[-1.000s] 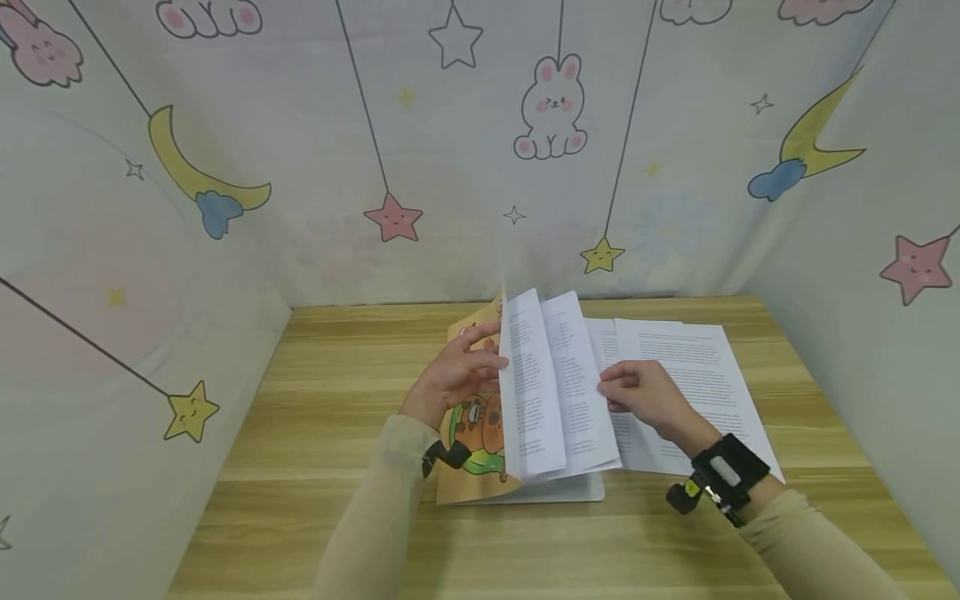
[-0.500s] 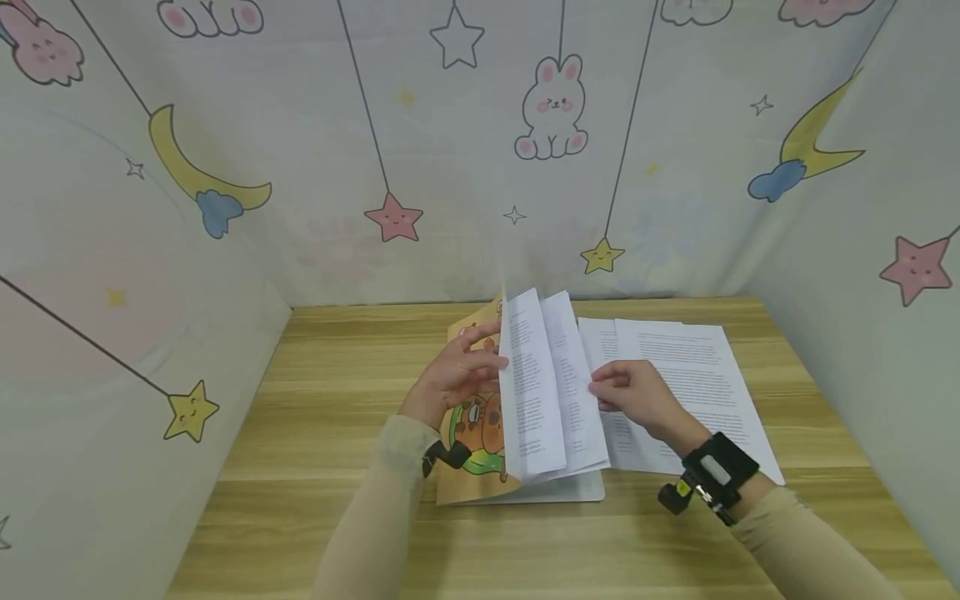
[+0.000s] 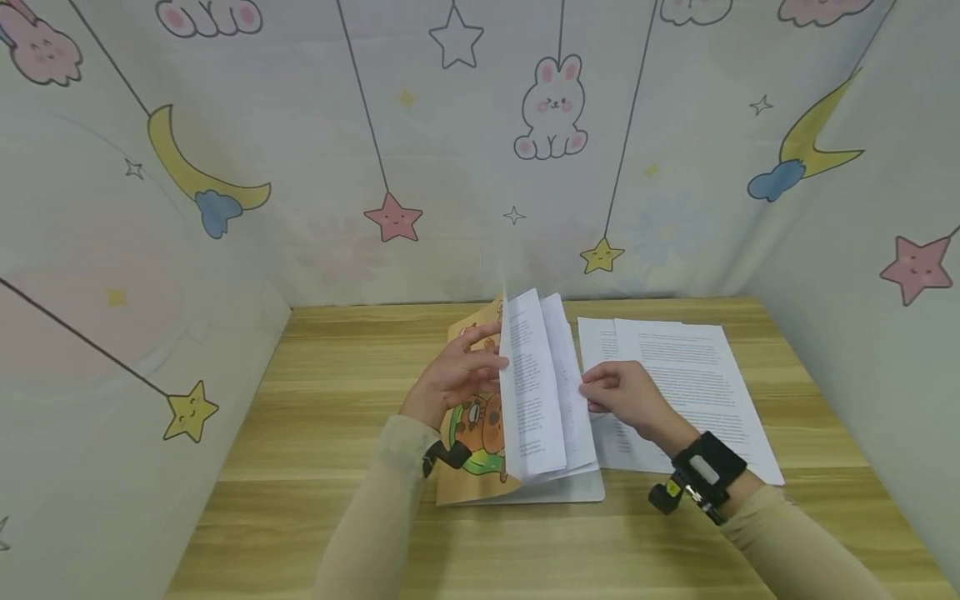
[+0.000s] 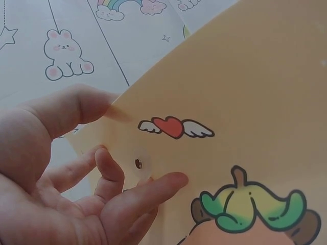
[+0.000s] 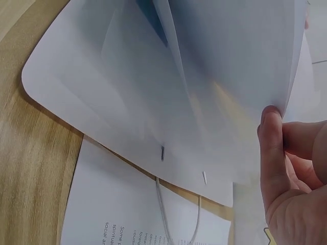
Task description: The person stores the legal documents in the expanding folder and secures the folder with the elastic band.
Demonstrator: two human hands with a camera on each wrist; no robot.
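Observation:
A folder with an orange cartoon cover point(image 3: 477, 483) stands partly opened on the table, printed sheets point(image 3: 534, 383) fanned inside it. My left hand point(image 3: 453, 379) holds the raised cover near its outer edge. In the left wrist view the thumb reaches behind that edge, and the fingers lie along the outer face beside a winged red heart point(image 4: 171, 127). Thumb and fingers of my right hand point(image 3: 633, 396) pinch the outer edge of a white sheet point(image 3: 572, 400). The right wrist view shows this sheet point(image 5: 240, 46) raised over the folder's white back panel point(image 5: 56, 76).
Overlapping printed pages point(image 3: 693, 392) lie on the wooden table point(image 3: 337, 400), right of the folder. A thin grey cord point(image 5: 162, 204) loops out of the back panel over a page. Cartoon-printed fabric point(image 3: 465, 150) walls the table at the back and both sides.
My right hand has moved steadily left, bringing the pinched sheet toward the sheets nearer the cover. More of the loose pages on the right shows. My left hand and the cover have stayed put.

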